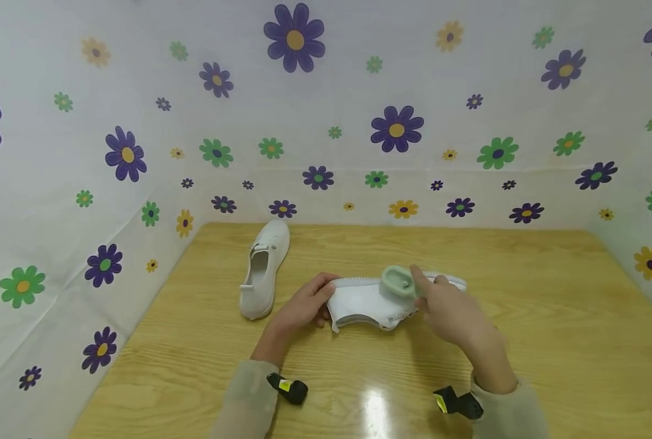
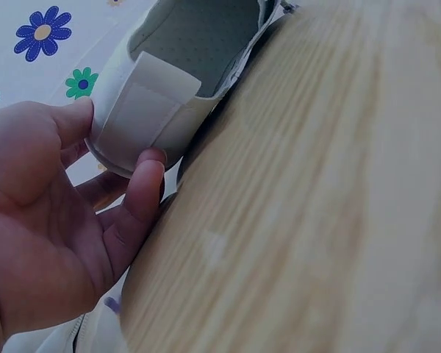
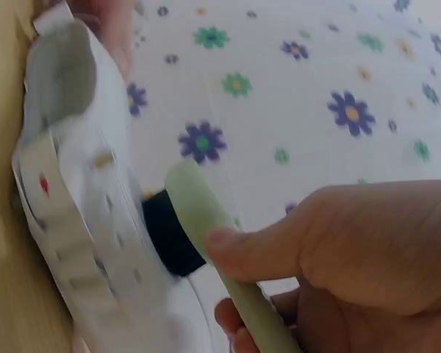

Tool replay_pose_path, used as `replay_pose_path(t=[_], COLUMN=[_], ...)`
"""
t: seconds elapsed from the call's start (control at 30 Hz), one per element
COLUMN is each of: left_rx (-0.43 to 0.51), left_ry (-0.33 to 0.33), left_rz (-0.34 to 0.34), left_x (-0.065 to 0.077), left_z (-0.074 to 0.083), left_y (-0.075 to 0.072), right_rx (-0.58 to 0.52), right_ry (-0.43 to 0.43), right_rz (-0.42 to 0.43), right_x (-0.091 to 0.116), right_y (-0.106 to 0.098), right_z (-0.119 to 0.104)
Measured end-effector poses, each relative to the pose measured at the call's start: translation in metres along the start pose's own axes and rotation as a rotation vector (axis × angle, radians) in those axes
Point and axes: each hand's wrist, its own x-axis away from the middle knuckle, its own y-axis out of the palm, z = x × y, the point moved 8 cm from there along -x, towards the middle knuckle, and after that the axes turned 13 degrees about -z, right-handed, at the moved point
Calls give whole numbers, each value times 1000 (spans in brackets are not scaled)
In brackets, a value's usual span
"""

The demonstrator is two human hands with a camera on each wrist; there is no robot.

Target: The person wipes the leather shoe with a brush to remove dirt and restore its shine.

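Observation:
A white shoe [image 1: 356, 300] lies on its side on the wooden table, its opening toward me. My left hand [image 1: 304, 303] grips its heel; in the left wrist view the thumb and fingers [image 2: 136, 198] pinch either side of the heel below the pull tab. In my right hand [image 1: 451, 311] is a pale green brush [image 1: 397, 281], held by its handle. The right wrist view shows the brush's dark bristles [image 3: 170, 234] against the side of the shoe [image 3: 106, 213], with the thumb [image 3: 257, 250] along the handle.
A second white shoe [image 1: 265, 268] stands upright at the left, toe pointing to the back. The wooden table [image 1: 551, 317] reaches a white backdrop [image 1: 342, 97] with printed flowers behind and at both sides. Black straps with small devices [image 1: 289, 388] sit at both wrists.

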Motion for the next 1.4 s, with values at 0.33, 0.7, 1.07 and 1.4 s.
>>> replay_pose_path(t=[0.33, 0.7, 1.07, 1.4], left_rx=[3, 17, -16, -14], left_ry=[-1, -21, -3, -5], left_rz=[-38, -62, -65, -62], left_x=[-1, -2, 4, -1], left_z=[-3, -2, 0, -1], left_y=[-2, 1, 0, 1], right_rx=[88, -249, -53, -298], right_ry=[-113, -101, -103, -116], right_rz=[-62, -129, -72, -149], right_x=[-14, 27, -11, 24], right_y=[34, -12, 17, -11], right_z=[-64, 65, -20, 64])
